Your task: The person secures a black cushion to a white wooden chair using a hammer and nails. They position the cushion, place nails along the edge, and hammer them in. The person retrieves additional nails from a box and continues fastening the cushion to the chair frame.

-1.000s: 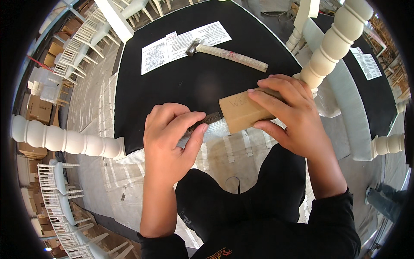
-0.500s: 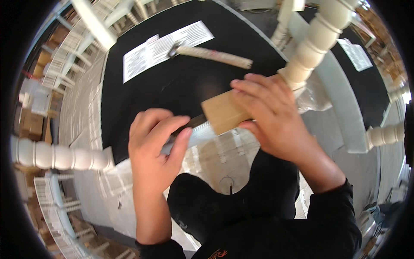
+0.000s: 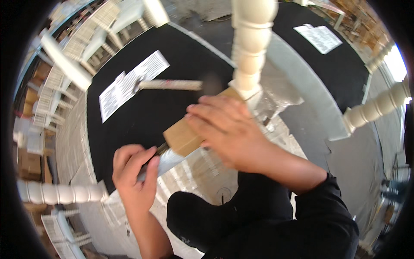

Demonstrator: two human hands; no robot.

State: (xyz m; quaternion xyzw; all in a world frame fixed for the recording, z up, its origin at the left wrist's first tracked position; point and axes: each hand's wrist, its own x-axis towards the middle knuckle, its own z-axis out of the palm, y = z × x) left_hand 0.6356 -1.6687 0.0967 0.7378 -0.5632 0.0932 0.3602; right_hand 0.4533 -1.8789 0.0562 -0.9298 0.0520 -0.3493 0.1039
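My right hand [image 3: 228, 129] is wrapped over a long brown cardboard-coloured block [image 3: 183, 137] at the near edge of an upturned piece of furniture with a black underside [image 3: 129, 134]. Its far end reaches a cream turned leg [image 3: 250, 52]. Thumb and forefinger of my left hand [image 3: 136, 172] close around a dark narrow piece [image 3: 162, 149] beside the block's left end; its kind I cannot make out. Beyond my hands a hammer [image 3: 172, 84] with a pale handle lies on the black fabric, its head over a printed white sheet [image 3: 131, 84].
Another cream leg [image 3: 64, 193] sticks out at the left. A second black-bottomed piece [image 3: 317, 64] with its own sheet and turned leg [image 3: 379, 105] stands at the right. White spindle-backed chairs [image 3: 101, 30] and cartons [image 3: 30, 162] line the left side.
The view has turned, so the furniture, hammer and both hands appear further left, with my hands lower too. My grip on the block and the dark piece looks much the same.
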